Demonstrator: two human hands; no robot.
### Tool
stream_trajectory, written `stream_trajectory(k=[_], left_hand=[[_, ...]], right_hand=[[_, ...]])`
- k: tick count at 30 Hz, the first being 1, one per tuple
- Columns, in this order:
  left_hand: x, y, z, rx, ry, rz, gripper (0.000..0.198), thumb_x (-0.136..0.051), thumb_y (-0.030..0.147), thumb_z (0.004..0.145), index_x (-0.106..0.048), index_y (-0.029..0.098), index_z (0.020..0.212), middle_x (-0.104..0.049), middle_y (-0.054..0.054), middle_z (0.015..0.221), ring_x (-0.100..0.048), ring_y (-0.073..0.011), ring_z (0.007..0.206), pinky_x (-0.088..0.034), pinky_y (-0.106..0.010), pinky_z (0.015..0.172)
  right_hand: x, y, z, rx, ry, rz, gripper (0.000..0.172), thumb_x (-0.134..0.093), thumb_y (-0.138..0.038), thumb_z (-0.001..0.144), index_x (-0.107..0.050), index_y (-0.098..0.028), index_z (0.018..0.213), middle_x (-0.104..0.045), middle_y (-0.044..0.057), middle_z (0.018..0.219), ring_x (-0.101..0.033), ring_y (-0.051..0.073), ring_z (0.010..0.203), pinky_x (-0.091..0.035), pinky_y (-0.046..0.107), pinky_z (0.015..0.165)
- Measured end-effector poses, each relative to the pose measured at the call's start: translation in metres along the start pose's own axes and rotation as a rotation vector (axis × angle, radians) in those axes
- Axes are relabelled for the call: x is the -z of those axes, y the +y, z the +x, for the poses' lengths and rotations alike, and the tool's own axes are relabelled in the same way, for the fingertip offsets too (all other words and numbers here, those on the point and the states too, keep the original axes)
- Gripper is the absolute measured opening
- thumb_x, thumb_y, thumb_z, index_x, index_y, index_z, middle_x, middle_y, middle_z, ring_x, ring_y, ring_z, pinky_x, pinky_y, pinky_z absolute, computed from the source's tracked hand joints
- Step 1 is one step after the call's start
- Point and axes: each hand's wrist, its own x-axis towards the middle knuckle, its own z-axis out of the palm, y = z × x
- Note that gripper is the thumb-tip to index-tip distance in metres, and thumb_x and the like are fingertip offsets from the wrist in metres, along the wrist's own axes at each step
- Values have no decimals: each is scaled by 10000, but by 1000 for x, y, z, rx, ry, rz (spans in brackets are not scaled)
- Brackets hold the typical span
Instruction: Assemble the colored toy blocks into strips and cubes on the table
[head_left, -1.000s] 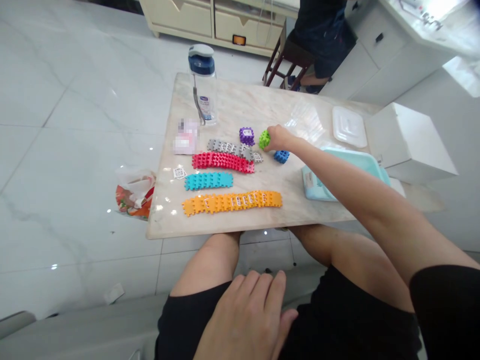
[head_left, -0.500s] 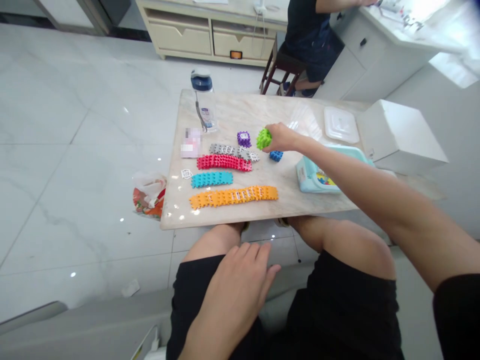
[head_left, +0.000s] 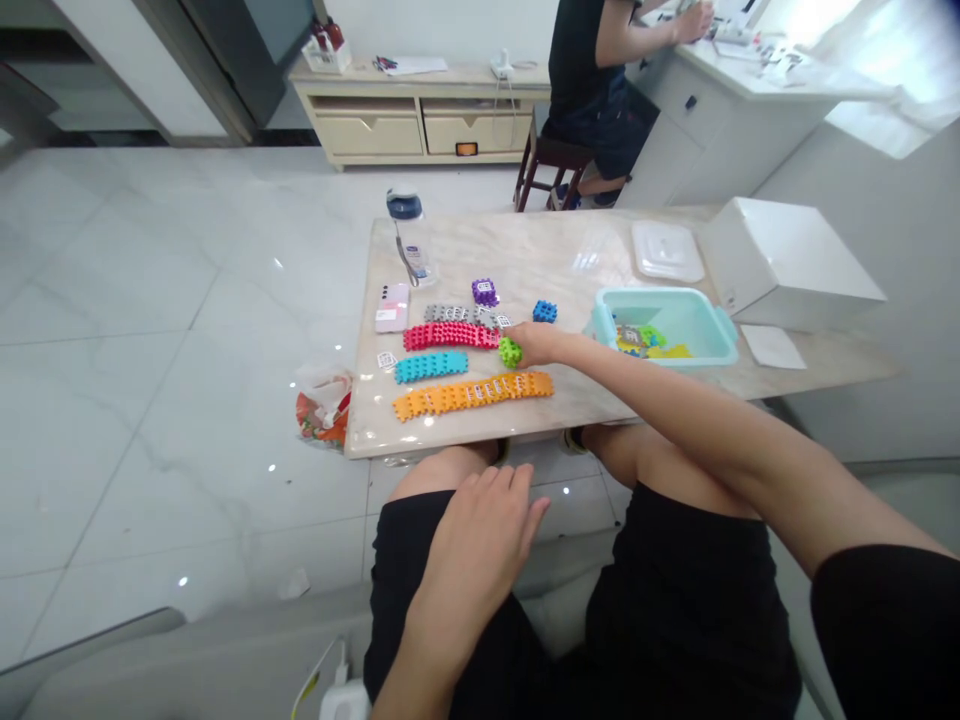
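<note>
My right hand grips a stack of lime green toothed building blocks, close to the right end of a red row of blocks. Whether the green blocks touch the table cannot be made out. Below lie a turquoise row and a longer orange row. Behind the red row is a grey row, with a purple stack and a blue stack farther back. My left hand rests on my left thigh, fingers stretched out, holding nothing.
A turquoise tub with some blocks inside stands at the right, near a clear lid and a white box. At the left are a bottle, a phone and a white piece. Another person sits beyond the table.
My right hand has brought the green blocks down and toward me, from beside the purple stack to the red row's right end. My left hand stays on the thigh. The camera view has tilted up.
</note>
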Motion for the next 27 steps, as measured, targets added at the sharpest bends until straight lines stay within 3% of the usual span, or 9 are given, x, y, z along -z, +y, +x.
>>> stream_trajectory(k=[5, 11, 15, 18, 23, 27], left_hand=[[0, 1, 0, 0, -14, 11, 353, -500, 382, 1146, -666, 168, 1373, -764, -94, 1128, -727, -306, 1096, -561, -485, 949], [2, 1, 3, 0, -39, 25, 370, -490, 406, 1149, -654, 188, 1398, -777, -101, 1180, -733, -305, 1131, -571, -485, 969], [2, 0, 4, -6, -42, 32, 396, -480, 419, 1151, -641, 184, 1425, -782, -115, 1234, -737, -311, 1172, -580, -492, 995], [0, -2, 3, -7, -18, 51, 403, -466, 416, 1157, -640, 171, 1426, -784, -130, 1244, -740, -316, 1189, -575, -481, 1008], [0, 0, 5, 0, 15, 79, 364, -496, 379, 1147, -661, 143, 1370, -798, -142, 1173, -765, -311, 1137, -579, -429, 956], [1, 12, 8, 2, 23, 130, 309, -523, 364, 1136, -680, 144, 1285, -796, -136, 1119, -770, -317, 1079, -578, -418, 916]], right_hand=[[-11, 6, 7, 92, 42, 46, 747, -880, -307, 838, -574, -146, 1501, -700, 204, 1470, -707, 354, 1312, -576, 377, 1030], [-18, 7, 12, 101, 102, 189, 757, -861, -302, 870, -529, -100, 1519, -691, 222, 1460, -699, 343, 1304, -555, 391, 1076], [-15, 8, 14, 166, 202, 329, 853, -927, -346, 828, -519, -95, 1533, -674, 211, 1490, -669, 334, 1347, -523, 389, 1139], [-8, 11, 9, 192, 235, 363, 792, -936, -338, 822, -575, -87, 1481, -704, 200, 1443, -688, 324, 1305, -524, 376, 1123], [-2, 5, -13, 155, 223, 295, 621, -864, -325, 905, -626, -102, 1433, -716, 190, 1388, -710, 309, 1224, -536, 375, 1082], [-5, -14, -24, 155, 289, 100, 759, -855, -348, 906, -534, -162, 1569, -571, 221, 1570, -593, 384, 1387, -495, 465, 1162]])
